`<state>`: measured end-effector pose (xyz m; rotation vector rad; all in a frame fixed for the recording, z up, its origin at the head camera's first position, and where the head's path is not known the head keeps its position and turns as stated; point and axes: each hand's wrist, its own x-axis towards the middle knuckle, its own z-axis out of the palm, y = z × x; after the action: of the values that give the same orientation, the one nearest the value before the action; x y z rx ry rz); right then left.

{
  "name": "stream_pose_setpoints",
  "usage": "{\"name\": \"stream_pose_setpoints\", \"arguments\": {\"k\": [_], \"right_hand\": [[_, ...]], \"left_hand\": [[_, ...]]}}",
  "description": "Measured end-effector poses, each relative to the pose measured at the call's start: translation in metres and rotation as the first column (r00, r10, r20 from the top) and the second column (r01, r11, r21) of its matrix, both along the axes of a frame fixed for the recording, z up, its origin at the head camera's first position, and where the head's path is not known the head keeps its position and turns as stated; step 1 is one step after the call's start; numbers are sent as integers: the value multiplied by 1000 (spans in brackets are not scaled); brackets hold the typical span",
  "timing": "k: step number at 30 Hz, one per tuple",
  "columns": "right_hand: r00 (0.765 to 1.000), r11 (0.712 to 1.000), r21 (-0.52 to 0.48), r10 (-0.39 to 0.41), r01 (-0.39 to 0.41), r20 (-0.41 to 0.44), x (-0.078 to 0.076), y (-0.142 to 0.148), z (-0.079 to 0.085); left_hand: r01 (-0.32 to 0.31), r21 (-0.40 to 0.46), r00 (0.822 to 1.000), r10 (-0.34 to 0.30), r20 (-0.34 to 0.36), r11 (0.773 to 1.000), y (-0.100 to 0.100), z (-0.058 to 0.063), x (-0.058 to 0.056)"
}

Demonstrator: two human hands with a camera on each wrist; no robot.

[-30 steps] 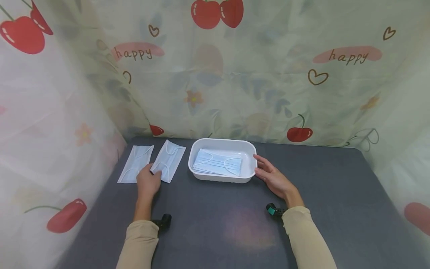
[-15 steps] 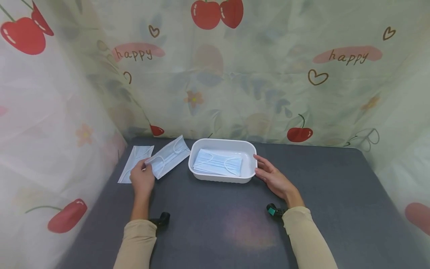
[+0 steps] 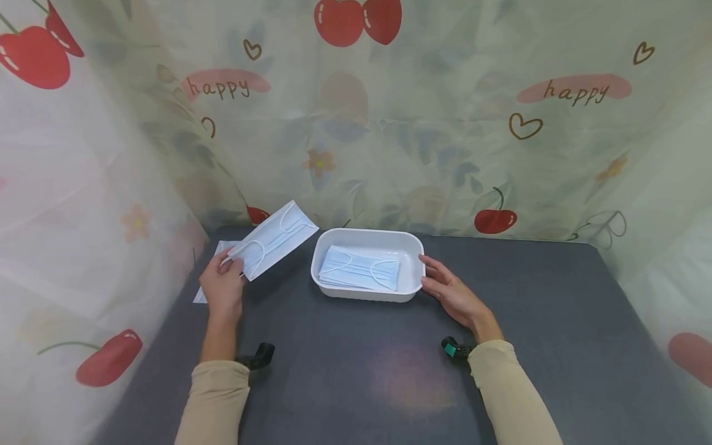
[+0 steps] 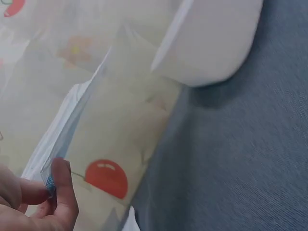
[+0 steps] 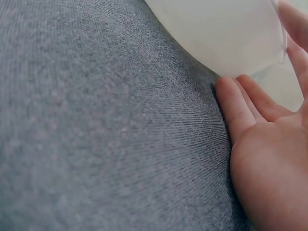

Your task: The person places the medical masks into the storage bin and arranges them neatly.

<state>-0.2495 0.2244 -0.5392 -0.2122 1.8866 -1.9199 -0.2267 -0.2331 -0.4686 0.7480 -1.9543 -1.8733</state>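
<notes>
My left hand [image 3: 224, 287] pinches one end of a pale blue face mask [image 3: 275, 238], which slants above the table with its far end up and to the right. The left wrist view shows the mask [image 4: 72, 127] nearly edge-on between thumb and fingers. Partly hidden behind that hand, another face mask [image 3: 200, 295] lies on the table. A white plastic tray [image 3: 367, 296] sits at the middle back, holding a small stack of masks [image 3: 358, 270] toward its left side. Against the tray's right end rest the extended fingers of my right hand [image 3: 458, 300]; in the right wrist view they touch its outer wall [image 5: 226, 33].
Dark grey cloth covers the table [image 3: 356, 352]. A printed curtain [image 3: 389, 154] with cherries hangs close behind the back edge and along both sides. Black wrist cameras stick out from both wrists.
My left hand has lifted the mask off the table, turning its far end up and right, and has shifted slightly left. The right hand and tray stay in place.
</notes>
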Motion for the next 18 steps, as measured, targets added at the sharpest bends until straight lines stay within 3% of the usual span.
{"name": "stream_pose_setpoints", "arguments": {"k": [8, 18], "right_hand": [[1000, 1000, 8, -9, 9, -4, 1, -1, 2], [1000, 1000, 17, -13, 13, -9, 1, -1, 1]], "left_hand": [[101, 25, 995, -100, -17, 995, 9, 24, 1], [193, -112, 981, -193, 15, 975, 27, 38, -9]]}}
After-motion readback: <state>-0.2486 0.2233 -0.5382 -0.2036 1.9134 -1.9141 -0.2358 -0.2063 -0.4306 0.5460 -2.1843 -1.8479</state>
